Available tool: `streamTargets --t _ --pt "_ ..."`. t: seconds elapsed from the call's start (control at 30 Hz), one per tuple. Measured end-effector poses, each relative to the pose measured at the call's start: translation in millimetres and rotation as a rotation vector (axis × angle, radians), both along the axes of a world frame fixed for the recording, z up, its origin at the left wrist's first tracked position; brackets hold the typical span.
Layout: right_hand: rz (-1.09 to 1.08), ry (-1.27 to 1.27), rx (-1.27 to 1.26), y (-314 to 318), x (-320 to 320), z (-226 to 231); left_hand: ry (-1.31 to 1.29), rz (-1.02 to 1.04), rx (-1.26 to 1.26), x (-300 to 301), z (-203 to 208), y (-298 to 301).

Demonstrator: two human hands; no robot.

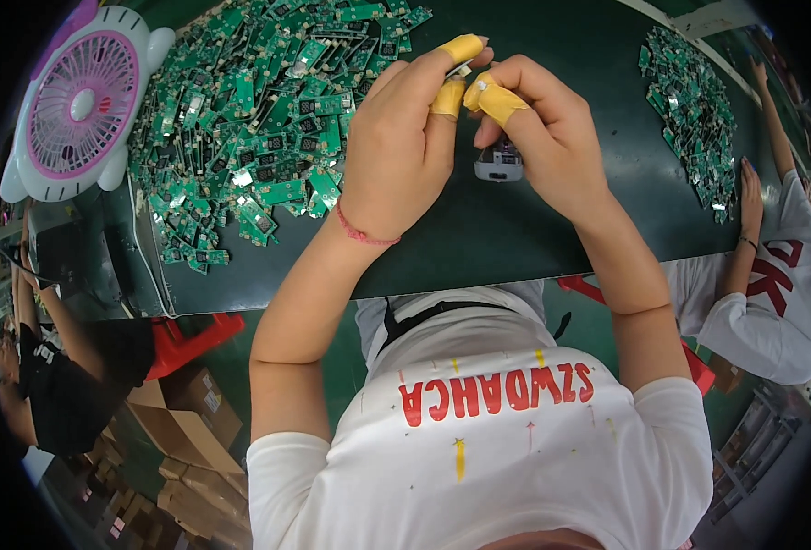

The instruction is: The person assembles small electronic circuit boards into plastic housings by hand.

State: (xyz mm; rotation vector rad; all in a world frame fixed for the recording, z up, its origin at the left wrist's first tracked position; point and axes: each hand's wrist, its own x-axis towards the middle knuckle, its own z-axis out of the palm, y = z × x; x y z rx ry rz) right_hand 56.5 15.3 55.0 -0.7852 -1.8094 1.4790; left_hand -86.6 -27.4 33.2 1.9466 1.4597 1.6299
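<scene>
The person's left hand (389,142) pinches a small pale piece (461,70) between taped thumb (447,98) and forefinger (460,48) — a closed grip. The right hand (557,137) curls just beside it; what its grip holds, one cannot tell. A grey casing (499,169) shows below that hand — green circuit boards (309,128) lie heaped leftward on the worktop (625,206).

Two heaps of small green rectangular circuit boards (281,192): one larger heap (249,128), one smaller heap (689,119); the boards overlap too much to count. One flat dark-green worktop (644,197), one round-faced white-and-pink plastic fan (82,105), one thin pink woven bracelet (366,238), and one small pale-grey object with a rounded end (499,171).
</scene>
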Motion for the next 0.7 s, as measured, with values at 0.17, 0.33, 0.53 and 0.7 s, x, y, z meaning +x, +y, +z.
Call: streamTargets --t 0.17,0.33,0.53,0.7 --pt "0.024 0.028 -0.080 3 4 2 0.117 0.012 0.036 -7 1 4" --pt "0.139 0.076 -0.422 13 10 1 -0.021 -0.204 -0.006 -10 6 0" --pt "-0.045 -0.268 0.280 14 10 -14 -0.335 -0.201 -0.527 -6 2 -2" --pt "-0.069 -0.150 0.175 8 11 -7 -0.457 -0.163 -0.283 6 -10 0"
